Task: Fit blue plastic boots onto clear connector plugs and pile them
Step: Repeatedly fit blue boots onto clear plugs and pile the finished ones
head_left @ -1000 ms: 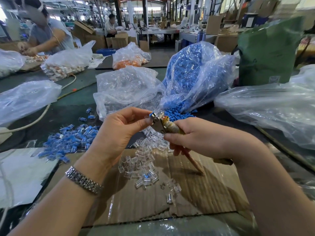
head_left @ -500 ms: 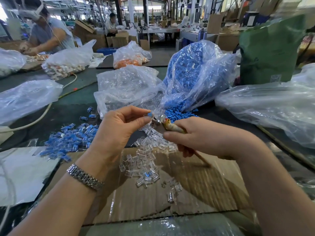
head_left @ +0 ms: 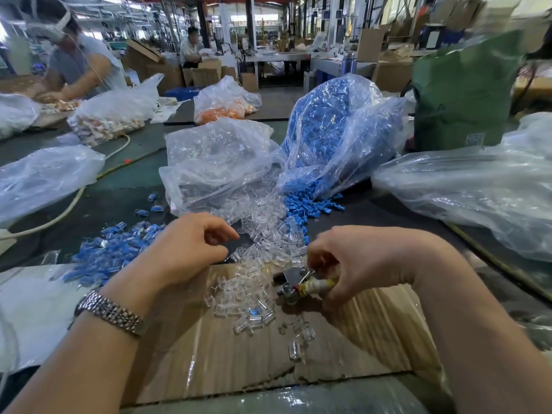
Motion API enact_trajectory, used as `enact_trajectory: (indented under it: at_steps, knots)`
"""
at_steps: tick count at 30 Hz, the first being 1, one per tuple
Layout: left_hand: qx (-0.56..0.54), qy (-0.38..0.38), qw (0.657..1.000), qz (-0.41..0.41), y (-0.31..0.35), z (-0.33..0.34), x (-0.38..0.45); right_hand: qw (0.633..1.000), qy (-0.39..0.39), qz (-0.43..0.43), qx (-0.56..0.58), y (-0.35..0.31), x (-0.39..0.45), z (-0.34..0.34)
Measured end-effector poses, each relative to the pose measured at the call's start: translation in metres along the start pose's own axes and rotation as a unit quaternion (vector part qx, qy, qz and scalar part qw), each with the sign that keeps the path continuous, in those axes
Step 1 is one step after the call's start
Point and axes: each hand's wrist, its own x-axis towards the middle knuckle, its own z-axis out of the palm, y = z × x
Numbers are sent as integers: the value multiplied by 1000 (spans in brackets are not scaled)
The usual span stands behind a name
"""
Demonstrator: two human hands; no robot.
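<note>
Right hand [head_left: 367,264] is curled around a small metal hand tool with a yellowish taped handle [head_left: 298,282], holding it low over the taped brown cardboard sheet [head_left: 343,339]. Left hand [head_left: 191,249] hangs loose with its fingers half curled, gripping nothing, just beside the spill of clear plastic connector plugs [head_left: 257,264]. Loose blue plastic boots [head_left: 307,204] pour from the clear bag of blue boots [head_left: 343,130] behind. The heap of plugs with blue boots fitted [head_left: 113,252] sits to the left. Green sack [head_left: 466,94] has a label, too blurry to read.
</note>
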Motion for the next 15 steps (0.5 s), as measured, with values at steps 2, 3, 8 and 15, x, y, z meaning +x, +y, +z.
enact_trajectory:
  at_steps: [2,3,8,15]
  knots:
    - [-11,-35,999,6,1,1,-1,1000,-4,7,-7,-1,0,1]
    - [-7,-40,999,9,1,2,-2,1000,-7,10,-11,-2,1,2]
    - [40,-21,998,32,4,10,-2,1000,-7,20,5,1,0,0]
    - [34,0,999,23,5,17,-1,963,230,51,134,30,14,0]
